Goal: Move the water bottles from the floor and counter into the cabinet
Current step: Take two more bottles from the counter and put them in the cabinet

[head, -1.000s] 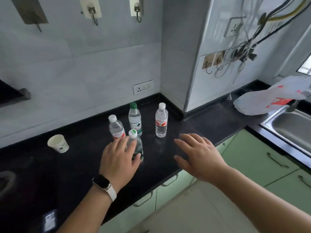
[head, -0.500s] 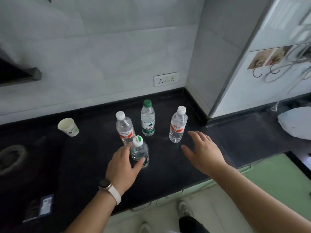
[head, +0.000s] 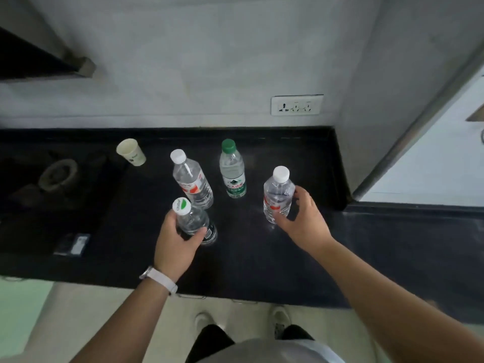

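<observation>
4 water bottles stand clustered on the black bench (head: 262, 258). The left hand (head: 175, 244) (white watch strap at the wrist) wraps fingers and thumb round the nearest bottle (head: 193, 221), at 7 o'clock of the cluster, below its green-and-white cap. The right hand (head: 301, 218) curls round the white-capped bottle (head: 277, 195) at 3 o'clock. The green-capped bottle (head: 233, 174) stands free at 12 o'clock, the 4th bottle (head: 192, 182) at 10 o'clock, a paper cup (head: 131, 152) further out that way.
</observation>
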